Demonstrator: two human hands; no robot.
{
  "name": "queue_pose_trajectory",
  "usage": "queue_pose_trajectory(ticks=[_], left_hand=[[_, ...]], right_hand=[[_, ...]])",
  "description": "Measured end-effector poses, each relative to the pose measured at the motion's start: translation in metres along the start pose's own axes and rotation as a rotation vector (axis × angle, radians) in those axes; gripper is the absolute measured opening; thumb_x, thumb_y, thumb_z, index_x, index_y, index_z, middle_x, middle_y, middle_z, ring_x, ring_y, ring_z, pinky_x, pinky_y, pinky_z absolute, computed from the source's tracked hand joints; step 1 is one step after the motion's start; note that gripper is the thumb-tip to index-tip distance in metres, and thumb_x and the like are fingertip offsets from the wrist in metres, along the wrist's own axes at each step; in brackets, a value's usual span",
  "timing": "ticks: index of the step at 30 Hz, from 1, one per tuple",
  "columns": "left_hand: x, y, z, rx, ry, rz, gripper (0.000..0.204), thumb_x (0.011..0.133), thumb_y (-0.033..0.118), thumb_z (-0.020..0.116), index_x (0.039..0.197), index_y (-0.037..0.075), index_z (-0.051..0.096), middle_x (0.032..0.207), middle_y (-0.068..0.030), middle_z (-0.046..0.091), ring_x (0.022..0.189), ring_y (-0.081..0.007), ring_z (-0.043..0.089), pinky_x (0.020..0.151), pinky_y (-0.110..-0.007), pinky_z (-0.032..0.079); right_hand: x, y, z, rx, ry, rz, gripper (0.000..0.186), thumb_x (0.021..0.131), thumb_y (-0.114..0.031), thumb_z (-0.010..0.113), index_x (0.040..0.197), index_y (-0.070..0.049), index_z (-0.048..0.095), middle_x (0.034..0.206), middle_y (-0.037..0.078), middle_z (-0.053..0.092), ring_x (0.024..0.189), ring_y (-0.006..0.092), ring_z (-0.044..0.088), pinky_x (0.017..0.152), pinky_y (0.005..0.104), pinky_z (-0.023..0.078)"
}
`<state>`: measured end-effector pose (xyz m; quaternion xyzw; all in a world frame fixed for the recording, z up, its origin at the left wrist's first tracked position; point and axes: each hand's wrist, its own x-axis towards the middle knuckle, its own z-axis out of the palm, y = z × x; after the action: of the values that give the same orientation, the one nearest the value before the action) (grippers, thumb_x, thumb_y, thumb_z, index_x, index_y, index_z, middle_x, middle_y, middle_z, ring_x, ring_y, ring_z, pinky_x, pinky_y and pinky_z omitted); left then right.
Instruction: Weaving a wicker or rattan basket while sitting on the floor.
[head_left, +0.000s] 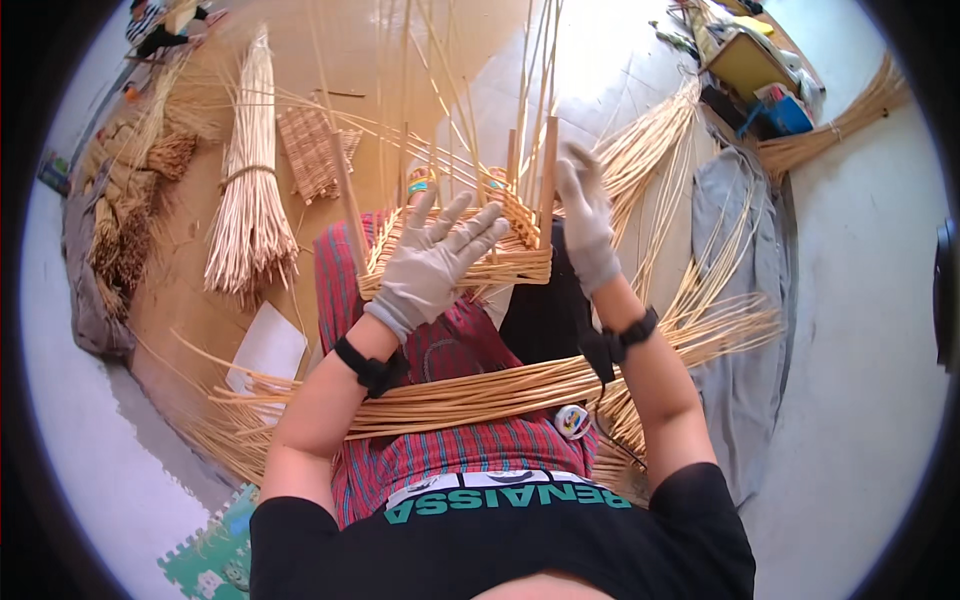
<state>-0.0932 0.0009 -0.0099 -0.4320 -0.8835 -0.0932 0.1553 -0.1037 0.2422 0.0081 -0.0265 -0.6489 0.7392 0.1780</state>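
A partly woven wicker basket (515, 268) with wooden corner posts and tall upright canes rests over my lap. My left hand (435, 255), in a pale work glove, lies across its near side with the fingers spread. Just outside the right-hand post (548, 185), my gloved right hand (588, 215) is raised, fingers stretched upward and slightly blurred at the tips. I see nothing held in it. The basket's near wall is partly hidden behind my left hand.
A bundle of long canes (480, 395) lies across my lap, beside a round tape measure (572, 422). Bound cane bundles (250, 190) and a woven panel (312, 155) lie to the left. Loose canes (640, 150) and grey cloth (735, 330) are on the right. Another person (165, 28) sits far left.
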Motion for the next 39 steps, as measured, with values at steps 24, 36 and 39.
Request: queue_pose_trajectory(ticks=[24,36,39], left_hand=[[0.038,0.070,0.036,-0.111,0.055,-0.103,0.081,0.074,0.056,0.082,0.121,-0.006,0.063,0.121,-0.0215,0.067,0.142,-0.0431,0.050,0.131,-0.061,0.017],[0.028,0.061,0.018,-0.159,0.107,-0.018,0.073,0.079,0.046,0.083,0.134,0.003,0.062,0.139,-0.0152,0.062,0.148,-0.0356,0.045,0.129,-0.060,0.021],[0.001,0.044,-0.008,-0.153,0.254,-0.035,0.066,0.083,0.036,0.078,0.145,0.019,0.062,0.151,-0.0071,0.057,0.142,-0.0289,0.050,0.123,-0.049,0.033]], right_hand=[[0.015,0.016,-0.005,0.307,-0.081,0.325,0.065,0.112,-0.055,0.042,0.134,0.005,0.059,0.101,0.012,0.069,0.088,0.0200,0.067,0.078,0.0335,0.058],[-0.013,0.022,0.006,0.149,0.111,0.211,0.052,0.112,-0.047,0.048,0.125,0.000,0.067,0.098,0.009,0.068,0.089,0.0151,0.066,0.078,0.0290,0.056],[-0.045,0.006,-0.001,-0.183,0.178,-0.209,0.031,0.101,-0.026,0.069,0.123,-0.005,0.069,0.117,0.011,0.068,0.108,0.0250,0.067,0.094,0.0379,0.054]])
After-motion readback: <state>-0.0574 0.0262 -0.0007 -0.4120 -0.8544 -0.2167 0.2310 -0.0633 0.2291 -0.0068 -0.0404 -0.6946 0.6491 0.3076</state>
